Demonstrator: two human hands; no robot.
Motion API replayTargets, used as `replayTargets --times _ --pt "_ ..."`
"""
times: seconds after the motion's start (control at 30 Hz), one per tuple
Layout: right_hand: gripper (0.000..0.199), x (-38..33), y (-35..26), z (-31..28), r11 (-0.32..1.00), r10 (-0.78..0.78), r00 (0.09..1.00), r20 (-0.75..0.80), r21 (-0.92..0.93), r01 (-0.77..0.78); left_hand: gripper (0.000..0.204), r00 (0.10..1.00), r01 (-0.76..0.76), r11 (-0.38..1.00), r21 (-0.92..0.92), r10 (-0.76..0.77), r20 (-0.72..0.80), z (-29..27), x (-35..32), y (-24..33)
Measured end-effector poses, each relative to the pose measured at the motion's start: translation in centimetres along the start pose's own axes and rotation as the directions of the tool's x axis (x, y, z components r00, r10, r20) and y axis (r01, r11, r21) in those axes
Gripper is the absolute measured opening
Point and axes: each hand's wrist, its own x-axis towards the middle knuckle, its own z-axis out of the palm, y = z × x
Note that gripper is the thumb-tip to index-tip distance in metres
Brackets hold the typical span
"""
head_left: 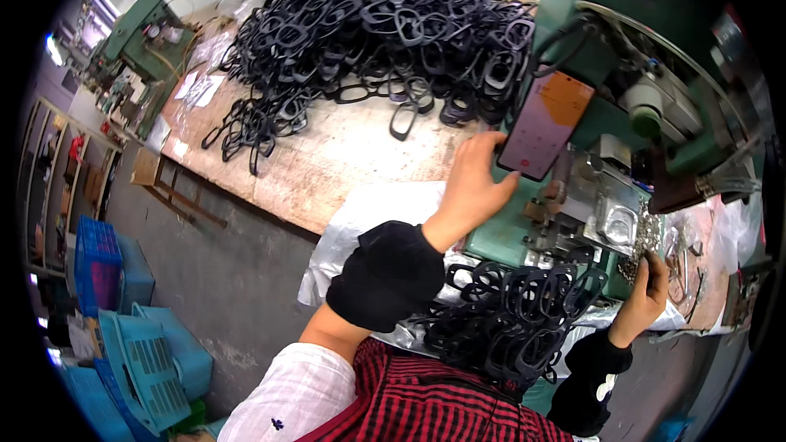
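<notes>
I have a slim, dark-edged phone point(547, 123) at the left side of the green machine point(610, 149). I see its screen lit, with an orange block in the upper part, a mauve field beneath and a small red round mark near the lower end. It stands tilted, its top leaning right; what props it against the machine, I cannot tell. Toward the machine's right front I make out small metal pieces point(648, 233), silvery and heaped loosely together, too small for me to read their shape.
</notes>
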Motion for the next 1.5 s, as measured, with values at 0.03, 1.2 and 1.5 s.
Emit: replayTargets --times 0.03,1.2,1.5 --pt "0.019 -0.1 0.3 -0.2 1.000 0.023 1.000 -0.003 0.007 -0.023 0.049 1.000 -0.019 0.999 0.036 0.020 -0.024 0.2 0.2 0.2" --pt "0.045 3.4 -11.1 3.9 0.870 -0.040 0.978 0.207 0.489 -0.068 0.040 0.900 0.101 0.728 0.678 -0.357 0.249 -13.8 5.3 -4.7" --pt "0.058 2.5 -12.8 5.0 0.732 0.043 0.957 0.288 0.642 -0.226 0.052 0.785 0.308 0.795 0.524 -0.523 0.332 -12.9 3.2 -6.2"
